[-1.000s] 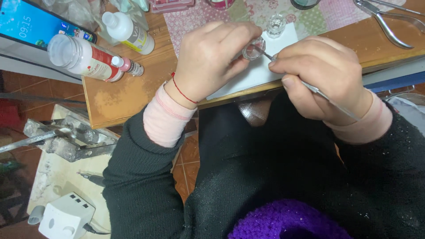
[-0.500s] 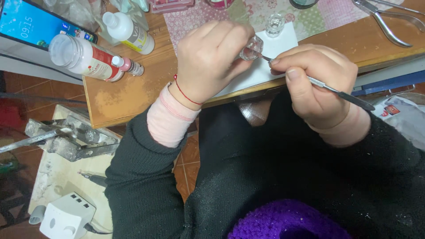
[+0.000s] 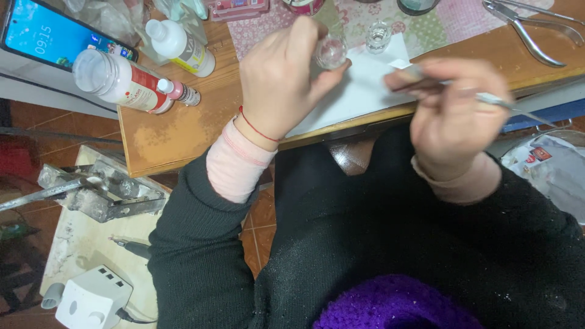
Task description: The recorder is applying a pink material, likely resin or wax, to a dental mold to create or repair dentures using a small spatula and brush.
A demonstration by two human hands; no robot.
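Observation:
My left hand point(image 3: 283, 76) pinches a small clear glass cup point(image 3: 331, 52) over a white paper sheet point(image 3: 359, 85) on the wooden table point(image 3: 183, 128). A red string bracelet circles that wrist. My right hand point(image 3: 454, 109), blurred by motion, grips a thin metal tool point(image 3: 487, 97) that points sideways across the fingers. The two hands are apart, the right one to the right of the cup. A second small glass cup point(image 3: 378, 35) stands on the patterned cloth behind the paper.
A phone point(image 3: 55, 33), a large white bottle point(image 3: 119, 79), a small pink-capped bottle point(image 3: 180, 91) and another white bottle point(image 3: 180, 45) lie at the left. Metal pliers point(image 3: 527, 27) rest at the right. Below the table are a metal vise point(image 3: 97, 192) and a white power box point(image 3: 91, 298).
The right hand has pulled the tool away from the cup and moved right. The left hand has lifted the cup slightly farther from me.

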